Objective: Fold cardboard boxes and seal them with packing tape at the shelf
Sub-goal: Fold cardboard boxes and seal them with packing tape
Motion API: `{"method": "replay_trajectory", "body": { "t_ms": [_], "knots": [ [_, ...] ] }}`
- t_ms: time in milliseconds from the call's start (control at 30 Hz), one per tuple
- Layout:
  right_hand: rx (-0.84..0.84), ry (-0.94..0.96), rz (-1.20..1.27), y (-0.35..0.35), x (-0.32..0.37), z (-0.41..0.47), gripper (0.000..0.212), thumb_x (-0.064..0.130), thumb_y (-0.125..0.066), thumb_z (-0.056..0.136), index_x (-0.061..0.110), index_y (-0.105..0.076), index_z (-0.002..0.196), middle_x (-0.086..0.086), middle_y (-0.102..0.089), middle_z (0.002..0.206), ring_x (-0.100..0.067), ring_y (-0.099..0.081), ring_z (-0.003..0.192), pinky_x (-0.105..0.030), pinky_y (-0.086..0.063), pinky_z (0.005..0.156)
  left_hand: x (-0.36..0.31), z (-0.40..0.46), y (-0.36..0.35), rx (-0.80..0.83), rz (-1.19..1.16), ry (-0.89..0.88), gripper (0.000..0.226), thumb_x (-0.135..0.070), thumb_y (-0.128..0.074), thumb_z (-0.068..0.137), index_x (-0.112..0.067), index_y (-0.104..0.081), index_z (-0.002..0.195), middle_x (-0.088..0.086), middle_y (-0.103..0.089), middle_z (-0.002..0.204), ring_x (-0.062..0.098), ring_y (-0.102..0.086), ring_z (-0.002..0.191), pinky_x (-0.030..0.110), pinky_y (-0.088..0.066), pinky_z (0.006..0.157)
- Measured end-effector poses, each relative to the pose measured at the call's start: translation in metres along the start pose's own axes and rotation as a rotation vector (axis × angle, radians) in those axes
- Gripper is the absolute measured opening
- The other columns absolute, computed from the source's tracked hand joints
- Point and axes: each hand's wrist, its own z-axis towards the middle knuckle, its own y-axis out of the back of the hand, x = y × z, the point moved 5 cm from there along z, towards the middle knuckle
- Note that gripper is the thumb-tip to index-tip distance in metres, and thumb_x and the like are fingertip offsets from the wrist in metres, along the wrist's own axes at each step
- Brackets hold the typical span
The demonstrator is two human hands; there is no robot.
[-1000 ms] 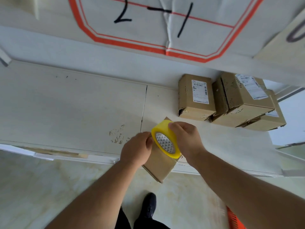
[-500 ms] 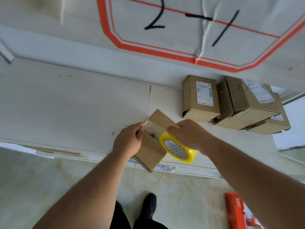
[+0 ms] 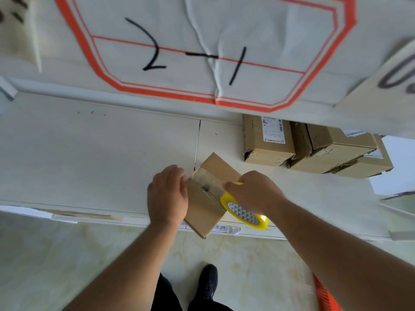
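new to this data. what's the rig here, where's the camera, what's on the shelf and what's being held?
There is no robot: a person works with two bare hands, and the single picture comes from a wide-angle camera worn on the head, looking forward and down, so the arms reach in from the bottom edge.

The white surface is a shelf. On it lies a small cardboard box, whose near corner juts out past the shelf's front edge. The left hand rests on the box's left side, fingers fairly straight, on the end of a clear tape strip. The right hand grips a yellow tape roll at the strip's other end.

At the back right stand labelled boxes. A sign marked 2-1 hangs above. Below are the floor, a dark shoe and something orange.
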Motion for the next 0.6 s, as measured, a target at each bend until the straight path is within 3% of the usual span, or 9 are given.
{"method": "replay_trajectory", "body": {
  "t_ms": [33, 67, 133, 200, 300, 400, 467, 533, 600],
  "knots": [
    [-0.002, -0.006, 0.004, -0.002, -0.002, -0.002, 0.044, 0.061, -0.054, 0.09, 0.019, -0.068, 0.086, 0.0, -0.068, 0.078, -0.016, -0.065, 0.075, -0.03, -0.049, 0.067, 0.004, -0.015, 0.007, -0.083, -0.07, 0.146, 0.024, -0.023, -0.065, 0.096, -0.008, -0.065, 0.115, 0.011, -0.066, 0.119, 0.035, -0.06, 0.107, 0.045, -0.051, 0.087],
    [-0.001, -0.017, 0.022, -0.002, -0.004, -0.003, 0.044, 0.061, -0.054, 0.089, 0.02, -0.067, 0.084, 0.0, -0.067, 0.076, -0.016, -0.065, 0.074, -0.03, -0.048, 0.065, 0.009, -0.032, 0.012, -0.084, -0.19, 0.41, 0.045, -0.033, -0.071, 0.093, -0.004, -0.06, 0.126, 0.016, -0.061, 0.126, 0.036, -0.059, 0.115, 0.046, -0.049, 0.095],
    [0.002, -0.034, 0.072, -0.001, -0.008, -0.004, 0.045, 0.06, -0.054, 0.089, 0.018, -0.066, 0.079, 0.0, -0.064, 0.069, -0.017, -0.063, 0.069, -0.029, -0.044, 0.061, 0.005, -0.075, -0.001, 0.176, -0.526, 1.012, 0.09, -0.06, -0.077, 0.082, -0.009, -0.039, 0.146, 0.016, -0.053, 0.139, 0.036, -0.057, 0.124, 0.048, -0.05, 0.101],
    [0.018, -0.041, 0.142, -0.002, -0.008, -0.005, 0.046, 0.057, -0.055, 0.091, 0.015, -0.06, 0.072, 0.0, -0.058, 0.063, -0.018, -0.058, 0.062, -0.029, -0.041, 0.059, -0.013, -0.095, -0.016, 0.438, -0.81, 1.221, 0.094, -0.063, -0.081, 0.077, -0.023, -0.031, 0.147, 0.001, -0.059, 0.134, 0.022, -0.063, 0.115, 0.05, -0.06, 0.09],
    [0.021, -0.067, 0.328, -0.009, -0.006, -0.012, 0.042, 0.049, -0.058, 0.092, 0.016, -0.052, 0.067, 0.0, -0.051, 0.059, -0.022, -0.052, 0.061, -0.029, -0.037, 0.057, -0.011, -0.072, -0.022, 0.477, -0.811, 1.071, 0.068, -0.046, -0.084, 0.083, -0.029, -0.043, 0.135, -0.006, -0.067, 0.121, 0.017, -0.068, 0.098, 0.043, -0.065, 0.065],
    [0.02, -0.126, 0.626, -0.02, -0.004, -0.024, 0.032, 0.04, -0.061, 0.092, 0.015, -0.059, 0.073, 0.0, -0.052, 0.066, -0.023, -0.05, 0.064, -0.028, -0.036, 0.059, -0.002, -0.032, -0.022, 0.563, -0.601, 0.842, 0.047, -0.043, -0.077, 0.089, -0.031, -0.053, 0.128, -0.006, -0.07, 0.111, 0.013, -0.07, 0.086, 0.032, -0.06, 0.055],
    [0.058, -0.21, 0.83, -0.034, 0.001, -0.034, 0.026, 0.04, -0.064, 0.089, 0.016, -0.062, 0.079, -0.002, -0.051, 0.071, -0.022, -0.049, 0.065, -0.029, -0.039, 0.063, 0.004, -0.005, -0.023, 0.648, -0.468, 0.682, 0.051, -0.051, -0.071, 0.09, -0.031, -0.053, 0.134, -0.008, -0.071, 0.113, 0.013, -0.07, 0.092, 0.032, -0.06, 0.067],
    [0.092, -0.278, 1.009, -0.053, 0.006, -0.038, 0.034, 0.047, -0.066, 0.08, 0.014, -0.066, 0.086, -0.004, -0.055, 0.077, -0.023, -0.054, 0.071, -0.034, -0.048, 0.071, 0.009, 0.019, -0.026, 0.7, -0.262, 0.51, 0.078, -0.069, -0.06, 0.083, -0.03, -0.042, 0.148, -0.002, -0.066, 0.135, 0.022, -0.066, 0.116, 0.041, -0.056, 0.095],
    [0.116, -0.286, 1.111, -0.065, 0.012, -0.04, 0.035, 0.051, -0.067, 0.081, 0.018, -0.069, 0.093, -0.005, -0.062, 0.085, -0.025, -0.061, 0.078, -0.041, -0.055, 0.079, 0.001, 0.039, -0.023, 0.69, -0.026, 0.39, 0.081, -0.067, -0.055, 0.088, -0.027, -0.035, 0.155, 0.006, -0.054, 0.149, 0.033, -0.055, 0.132, 0.047, -0.047, 0.107]
  ]
}}
